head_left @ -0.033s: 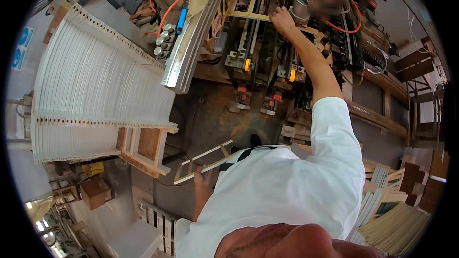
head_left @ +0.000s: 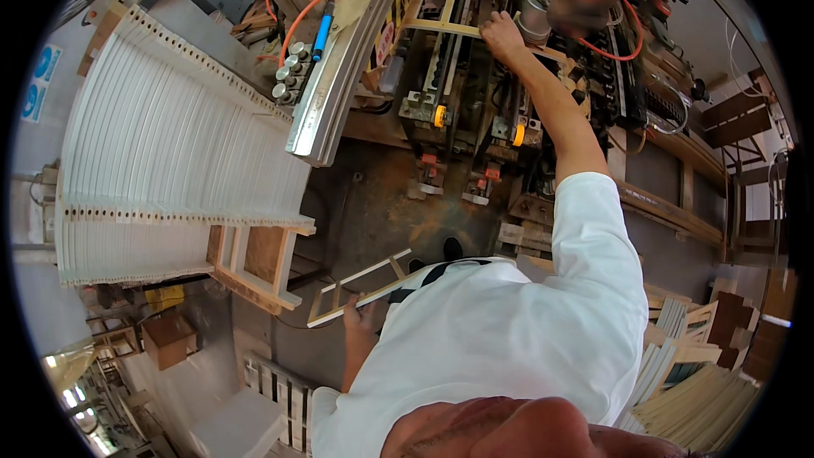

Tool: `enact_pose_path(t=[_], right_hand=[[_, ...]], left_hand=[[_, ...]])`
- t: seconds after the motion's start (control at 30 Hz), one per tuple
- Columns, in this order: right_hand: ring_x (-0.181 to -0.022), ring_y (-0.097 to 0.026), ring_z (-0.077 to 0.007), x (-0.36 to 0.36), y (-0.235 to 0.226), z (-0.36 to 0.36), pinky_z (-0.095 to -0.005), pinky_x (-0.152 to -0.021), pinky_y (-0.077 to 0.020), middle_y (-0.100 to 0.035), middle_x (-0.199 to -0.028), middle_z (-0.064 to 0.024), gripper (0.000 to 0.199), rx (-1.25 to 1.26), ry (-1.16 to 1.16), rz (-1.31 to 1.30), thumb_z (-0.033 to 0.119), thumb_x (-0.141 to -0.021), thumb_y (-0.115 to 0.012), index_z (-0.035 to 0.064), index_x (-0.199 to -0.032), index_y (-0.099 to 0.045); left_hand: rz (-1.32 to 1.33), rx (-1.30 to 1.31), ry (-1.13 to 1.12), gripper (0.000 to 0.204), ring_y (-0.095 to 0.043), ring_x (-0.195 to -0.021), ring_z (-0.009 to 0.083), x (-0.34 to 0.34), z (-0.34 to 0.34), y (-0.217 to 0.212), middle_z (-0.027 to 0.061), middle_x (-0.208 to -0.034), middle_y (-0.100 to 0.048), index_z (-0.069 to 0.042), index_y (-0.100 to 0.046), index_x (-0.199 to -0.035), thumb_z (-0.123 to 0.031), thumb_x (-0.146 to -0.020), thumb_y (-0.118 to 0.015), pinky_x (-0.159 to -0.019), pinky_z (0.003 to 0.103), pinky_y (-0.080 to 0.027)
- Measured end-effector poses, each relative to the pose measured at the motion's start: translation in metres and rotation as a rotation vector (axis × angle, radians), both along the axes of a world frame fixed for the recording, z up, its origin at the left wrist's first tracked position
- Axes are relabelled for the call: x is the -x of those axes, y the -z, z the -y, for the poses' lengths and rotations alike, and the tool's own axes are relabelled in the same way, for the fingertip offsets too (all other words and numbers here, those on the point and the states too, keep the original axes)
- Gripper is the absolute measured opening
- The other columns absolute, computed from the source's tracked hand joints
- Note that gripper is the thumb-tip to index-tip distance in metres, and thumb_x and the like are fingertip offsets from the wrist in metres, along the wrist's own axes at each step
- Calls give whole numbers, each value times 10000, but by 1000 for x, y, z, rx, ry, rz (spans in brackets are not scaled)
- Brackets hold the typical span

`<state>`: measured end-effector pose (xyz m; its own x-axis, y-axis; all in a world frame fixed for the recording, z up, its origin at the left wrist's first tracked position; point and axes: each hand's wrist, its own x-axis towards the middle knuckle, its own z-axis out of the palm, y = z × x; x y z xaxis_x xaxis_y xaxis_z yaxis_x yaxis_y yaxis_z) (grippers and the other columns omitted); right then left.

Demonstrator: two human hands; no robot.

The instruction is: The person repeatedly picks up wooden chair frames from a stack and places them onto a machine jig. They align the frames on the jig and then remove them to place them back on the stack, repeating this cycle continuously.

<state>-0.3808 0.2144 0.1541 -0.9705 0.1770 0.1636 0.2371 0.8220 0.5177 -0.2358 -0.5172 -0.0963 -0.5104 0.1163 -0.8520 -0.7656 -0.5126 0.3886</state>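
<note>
At the far side, my right hand (head_left: 502, 36) reaches up to a machine (head_left: 428, 102). Its curled fingers are at the right end of a light wooden frame (head_left: 439, 26) lying across the machine's dark rails; the fingertips are small in view. Lower down, my left hand (head_left: 359, 321) is closed around the edge of a second slim wooden frame (head_left: 326, 317). That frame has crossbars and is held tilted beside my body, its right end close to my dark-patterned clothing.
A large stack of white slatted frames (head_left: 178, 127) stands at the left on a wooden support (head_left: 246, 284). A metal beam (head_left: 326, 110) with a blue cylinder juts toward me. Blurred orange-and-black machine parts (head_left: 585, 0) hang near my right hand. Wood strips (head_left: 695, 407) lie at the lower right.
</note>
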Motion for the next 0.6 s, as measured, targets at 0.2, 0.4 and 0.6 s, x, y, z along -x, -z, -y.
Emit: enact_pose_path(t=[0.2,0.4,0.6], right_hand=[[-953,-508,-219,1,-2,-10,-356,-851,-362,-636,-871,-34,72,47,-7,10,135,-827,-624,116,-826,-694],[-965,-537,-239,5,7,-26,-385,-834,-395,-648,-910,-47,103,-17,-123,-137,171,-732,-617,129,-795,-687],[-999,-490,-277,3,5,-14,-425,-899,-377,-621,-881,-65,115,67,-101,-119,213,-700,-637,125,-751,-691]], left_hand=[[10,198,-51,177,-588,-1005,305,-13,-10,7,99,-999,-604,-55,-534,-1041,-177,-915,-558,-813,452,-522],[13,172,-159,313,-583,-1002,317,-19,-3,24,141,-1113,-560,-34,-476,-1195,-201,-937,-538,-799,489,-557],[-23,234,-196,189,-593,-1058,329,-35,-13,2,123,-1086,-590,-57,-523,-1060,-208,-947,-534,-891,471,-511]])
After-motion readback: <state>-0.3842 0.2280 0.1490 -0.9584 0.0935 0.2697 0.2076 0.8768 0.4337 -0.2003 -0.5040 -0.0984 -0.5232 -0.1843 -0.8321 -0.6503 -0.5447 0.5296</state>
